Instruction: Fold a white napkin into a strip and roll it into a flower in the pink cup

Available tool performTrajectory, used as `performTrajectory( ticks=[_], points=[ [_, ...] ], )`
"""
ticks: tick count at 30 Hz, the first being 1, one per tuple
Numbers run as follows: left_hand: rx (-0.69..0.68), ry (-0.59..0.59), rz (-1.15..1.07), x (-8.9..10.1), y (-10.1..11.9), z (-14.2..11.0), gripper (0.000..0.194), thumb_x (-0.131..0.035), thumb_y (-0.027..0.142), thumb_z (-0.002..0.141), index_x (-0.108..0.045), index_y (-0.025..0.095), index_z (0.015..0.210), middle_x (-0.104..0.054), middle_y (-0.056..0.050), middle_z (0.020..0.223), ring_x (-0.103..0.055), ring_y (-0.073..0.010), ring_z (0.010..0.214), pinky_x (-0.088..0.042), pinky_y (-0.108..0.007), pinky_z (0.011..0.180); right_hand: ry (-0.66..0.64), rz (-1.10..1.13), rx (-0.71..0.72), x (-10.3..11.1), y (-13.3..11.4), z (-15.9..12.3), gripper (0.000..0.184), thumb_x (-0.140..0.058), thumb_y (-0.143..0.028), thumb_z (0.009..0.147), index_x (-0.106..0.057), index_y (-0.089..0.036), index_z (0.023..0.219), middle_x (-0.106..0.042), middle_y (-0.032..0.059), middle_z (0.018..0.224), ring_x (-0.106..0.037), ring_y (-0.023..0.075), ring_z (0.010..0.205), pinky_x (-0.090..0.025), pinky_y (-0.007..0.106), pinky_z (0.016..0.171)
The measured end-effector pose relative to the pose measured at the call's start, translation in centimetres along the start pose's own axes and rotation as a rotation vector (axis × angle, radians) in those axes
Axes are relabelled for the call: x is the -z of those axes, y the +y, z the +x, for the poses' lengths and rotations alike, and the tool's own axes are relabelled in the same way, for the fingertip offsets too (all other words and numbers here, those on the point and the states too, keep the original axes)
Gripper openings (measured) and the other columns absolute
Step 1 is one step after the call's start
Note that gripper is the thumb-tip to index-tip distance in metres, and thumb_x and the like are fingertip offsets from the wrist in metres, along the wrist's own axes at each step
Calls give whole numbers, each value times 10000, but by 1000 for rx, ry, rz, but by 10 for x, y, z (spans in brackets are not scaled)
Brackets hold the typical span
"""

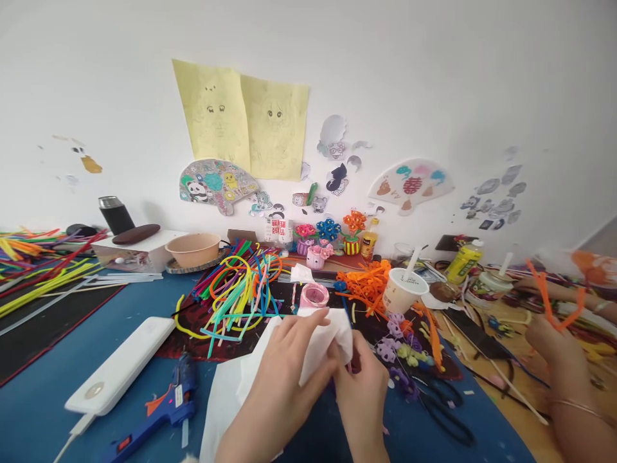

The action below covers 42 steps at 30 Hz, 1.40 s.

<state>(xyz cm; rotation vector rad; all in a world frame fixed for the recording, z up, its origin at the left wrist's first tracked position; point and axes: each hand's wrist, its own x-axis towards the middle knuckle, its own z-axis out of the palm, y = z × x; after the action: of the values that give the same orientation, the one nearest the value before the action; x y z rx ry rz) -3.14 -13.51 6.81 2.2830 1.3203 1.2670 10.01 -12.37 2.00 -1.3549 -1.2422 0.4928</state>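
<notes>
In the head view, my left hand [284, 376] lies over a soft white sheet [325, 337], paper or tissue, its fingers long and its thumb pressed toward the right. My right hand [361, 386] grips the sheet's right side with bent fingers; a bit of dark pink shows beside them, and what lies under the folds is hidden. Just beyond the sheet stands a small pink round pot [314, 296], open at the top. More white paper [219, 399] spreads under my left wrist on the blue mat.
A blue glue gun [176, 392] and a white power bank [123, 366] lie left. Behind are heaped pipe cleaners [245, 283]. Black scissors [446, 405], purple flowers [388, 347] and a lidded cup [405, 289] stand or lie right. A co-worker's hand [549, 341] holds orange pipe cleaner.
</notes>
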Motion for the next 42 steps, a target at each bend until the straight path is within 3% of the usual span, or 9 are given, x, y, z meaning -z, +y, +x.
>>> performTrajectory(
  ticks=[2,6,15,19,22,26,29,36,42],
  points=[
    [20,-25,14,-7,-10,-15,676,-714,233,806,-416,278,1412,-633,-60,1294,-589,-232,1143,-519,-362,924,42,70,-84,3,6,1,379,-654,-547,770,-640,-172,718,-584,-18,573,-476,117,498,-405,214,468],
    [25,-18,80,-14,-35,-43,295,-589,193,886,-634,285,1162,-707,-47,1149,-643,-221,1044,-534,-348,849,116,326,-248,14,23,0,410,-752,-510,684,-667,-143,848,-702,48,797,-598,158,645,-499,234,564],
    [37,200,303,-2,-37,-42,184,-528,209,928,-701,249,974,-735,-6,811,-657,-152,695,-473,-263,637,238,587,-428,42,56,-5,820,-851,-298,556,-571,-97,1300,-744,125,989,-703,305,937,-584,363,751],
    [169,39,84,-10,-20,-40,143,-606,303,887,-679,273,1007,-705,38,734,-619,-129,589,-456,-238,588,213,710,-461,45,55,-10,875,-847,-261,574,-512,-113,1368,-730,137,1061,-704,311,959,-583,410,816],
    [310,-173,-154,-35,-9,-54,554,-750,456,747,-570,300,1248,-721,42,797,-614,-151,590,-451,-259,596,196,723,-462,42,52,-14,850,-825,-326,652,-477,-131,1403,-726,137,1077,-707,311,958,-576,445,846],
    [606,-11,-548,-70,0,-70,584,-482,574,903,-413,226,1366,-711,-39,918,-610,-160,668,-441,-273,612,144,668,-389,35,44,-21,823,-800,-393,704,-471,-131,1412,-734,139,1041,-713,310,929,-576,443,836],
    [819,93,-871,-79,2,-64,692,-551,632,846,-413,169,1341,-693,-70,899,-602,-165,663,-400,-255,525,132,654,-377,31,37,-26,795,-786,-412,720,-479,-154,1407,-729,129,1068,-710,298,936,-572,425,834],
    [1082,55,-1466,-64,12,-41,580,-688,541,761,-652,159,1196,-733,-133,1018,-690,-310,958,-535,-377,751,179,528,-225,31,56,-19,659,-774,-489,650,-628,-203,1226,-739,106,1015,-684,324,971,-579,444,767],
    [1038,196,-1213,-26,6,-24,370,-632,544,790,-713,270,1025,-758,-82,968,-720,-322,897,-594,-438,694,234,334,-185,41,58,-24,530,-751,-480,685,-641,-211,1128,-720,81,973,-688,285,881,-566,369,671]
  ],
)
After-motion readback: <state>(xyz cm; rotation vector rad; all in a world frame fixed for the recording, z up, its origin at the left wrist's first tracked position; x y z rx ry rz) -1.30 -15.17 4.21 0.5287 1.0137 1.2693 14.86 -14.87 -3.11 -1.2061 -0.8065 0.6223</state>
